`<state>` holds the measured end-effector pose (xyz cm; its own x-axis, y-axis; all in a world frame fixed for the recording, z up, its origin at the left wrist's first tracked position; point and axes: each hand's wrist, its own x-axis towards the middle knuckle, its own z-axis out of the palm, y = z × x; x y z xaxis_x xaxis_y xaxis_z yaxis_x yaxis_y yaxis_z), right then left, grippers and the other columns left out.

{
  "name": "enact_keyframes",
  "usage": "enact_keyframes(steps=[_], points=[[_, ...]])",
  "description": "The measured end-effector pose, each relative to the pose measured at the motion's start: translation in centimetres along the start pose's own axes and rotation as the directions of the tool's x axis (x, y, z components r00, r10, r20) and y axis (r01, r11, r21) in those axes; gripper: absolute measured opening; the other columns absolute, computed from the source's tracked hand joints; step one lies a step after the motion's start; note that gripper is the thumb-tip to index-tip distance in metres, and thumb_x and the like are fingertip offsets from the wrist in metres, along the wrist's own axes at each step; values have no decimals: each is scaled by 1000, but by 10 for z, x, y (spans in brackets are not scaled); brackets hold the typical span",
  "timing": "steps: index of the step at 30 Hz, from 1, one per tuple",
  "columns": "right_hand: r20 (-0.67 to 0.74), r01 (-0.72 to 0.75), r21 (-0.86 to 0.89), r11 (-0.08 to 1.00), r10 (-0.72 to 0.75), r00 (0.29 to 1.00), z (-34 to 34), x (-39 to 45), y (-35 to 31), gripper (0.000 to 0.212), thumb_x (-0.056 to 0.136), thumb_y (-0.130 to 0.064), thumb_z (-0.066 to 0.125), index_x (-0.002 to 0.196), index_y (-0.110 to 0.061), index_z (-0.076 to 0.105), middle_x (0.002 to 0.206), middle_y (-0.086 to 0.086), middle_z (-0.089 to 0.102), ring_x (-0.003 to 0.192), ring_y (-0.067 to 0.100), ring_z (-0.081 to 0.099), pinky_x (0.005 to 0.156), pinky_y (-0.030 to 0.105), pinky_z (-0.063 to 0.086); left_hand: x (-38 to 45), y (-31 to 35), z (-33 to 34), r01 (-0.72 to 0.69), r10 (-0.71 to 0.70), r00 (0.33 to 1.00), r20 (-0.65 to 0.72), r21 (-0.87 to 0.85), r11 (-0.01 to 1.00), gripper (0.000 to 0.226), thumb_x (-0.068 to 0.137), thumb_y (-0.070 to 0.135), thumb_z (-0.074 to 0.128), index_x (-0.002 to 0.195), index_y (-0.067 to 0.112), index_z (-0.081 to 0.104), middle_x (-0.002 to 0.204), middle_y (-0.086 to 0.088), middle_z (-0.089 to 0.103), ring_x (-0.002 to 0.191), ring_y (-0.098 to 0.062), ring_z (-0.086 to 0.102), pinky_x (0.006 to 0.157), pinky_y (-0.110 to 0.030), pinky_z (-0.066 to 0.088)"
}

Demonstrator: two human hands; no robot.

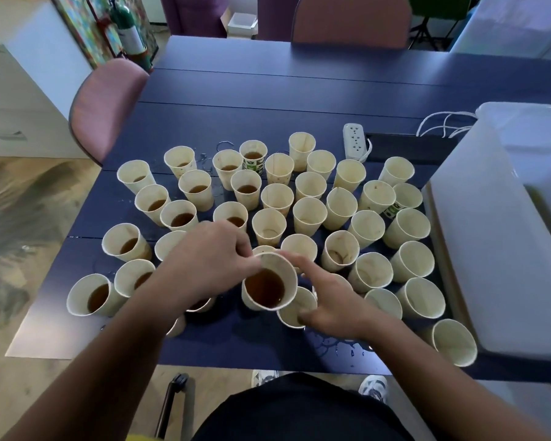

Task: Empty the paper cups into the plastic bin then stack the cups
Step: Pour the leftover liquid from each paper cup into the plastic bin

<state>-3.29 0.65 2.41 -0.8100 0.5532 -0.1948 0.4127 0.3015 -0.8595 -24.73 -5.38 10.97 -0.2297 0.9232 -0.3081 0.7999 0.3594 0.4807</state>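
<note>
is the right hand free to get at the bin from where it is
Probably yes: the right hand holds nothing, only rests by the full cup, and the bin stands open on its side, with only empty cups between.

Paper cups [277,198] crowd table [268,90] centre; plastic bin [506,237] right; power strip [354,141] behind cups.

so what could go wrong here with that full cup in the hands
The full cup, pinched at its rim by the left hand, could slop onto the table on its way to the bin. The power strip sits close to the cups. Either forearm could knock neighbouring filled cups over.
</note>
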Motion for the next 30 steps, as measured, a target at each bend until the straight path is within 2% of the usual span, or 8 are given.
enact_keyframes(steps=[4, 6, 9, 13, 17, 20, 25, 30], points=[[-196, 16, 176, 984, 19, 980, -5, -13, -9, 93, 65, -35, 93, 138, -47, 37, 129, -27, 54, 125, 0, 50, 104, 23, 41, 6, 41, -3, -25, 11, 993, -120, -117, 993, 21, 74, 36, 72, 57, 24, 68, 54, 14, 63, 58, -5, 59, 57, -28, 45], [-341, 55, 219, 974, 24, 940, -12, -17, -9, 90, 61, -30, 95, 133, -36, 43, 122, -24, 58, 118, -4, 54, 95, 10, 40, 8, 64, 1, -47, 26, 990, -137, -147, 988, 22, 75, 37, 70, 57, 25, 67, 52, 18, 61, 54, -1, 57, 52, -24, 38], [-540, 95, 191, 977, 24, 841, -32, -28, -7, 82, 60, -28, 93, 127, -23, 47, 118, -11, 60, 108, 1, 59, 88, 12, 43, 13, 99, 12, -128, 92, 984, -156, -241, 962, 23, 74, 37, 66, 59, 20, 68, 54, 13, 61, 52, -1, 53, 51, -20, 39], [-655, 74, 173, 982, 59, 754, -68, -54, 4, 73, 65, -15, 93, 124, -23, 51, 111, -16, 62, 105, 6, 62, 86, 17, 47, 23, 137, 32, -232, 182, 970, -163, -388, 892, 31, 86, 42, 66, 62, 22, 66, 54, 13, 58, 51, -3, 50, 57, -25, 37], [-723, -14, 111, 994, 90, 685, -114, -90, 13, 71, 66, -18, 91, 118, -35, 46, 110, -34, 54, 103, -9, 56, 80, 5, 43, 34, 176, 52, -269, 227, 963, -144, -516, 813, 37, 97, 38, 60, 65, 20, 64, 49, 13, 59, 42, -2, 47, 50, -17, 35], [-762, -46, 94, 994, 102, 639, -151, -120, 20, 68, 68, -19, 91, 116, -36, 46, 107, -34, 56, 102, -6, 57, 81, 12, 46, 44, 201, 73, -319, 291, 947, -134, -480, 817, 28, 97, 35, 62, 72, 23, 69, 61, 12, 67, 50, 1, 56, 52, -11, 38], [-806, -111, 28, 993, 88, 585, -206, -166, 29, 68, 69, -19, 90, 117, -38, 47, 106, -30, 58, 103, -7, 56, 80, 7, 45, 59, 237, 108, -408, 412, 909, -67, -351, 843, 10, 92, 33, 66, 82, 34, 67, 67, 27, 62, 65, 4, 55, 60, -12, 36], [-830, -286, -39, 957, 129, 543, -247, -201, 47, 71, 71, -28, 89, 118, -43, 37, 102, -39, 45, 98, -21, 47, 74, 5, 38, 66, 269, 131, -532, 523, 846, -105, -238, 812, 14, 92, 32, 69, 106, 31, 66, 97, 18, 65, 88, -2, 61, 69, -9, 43]])
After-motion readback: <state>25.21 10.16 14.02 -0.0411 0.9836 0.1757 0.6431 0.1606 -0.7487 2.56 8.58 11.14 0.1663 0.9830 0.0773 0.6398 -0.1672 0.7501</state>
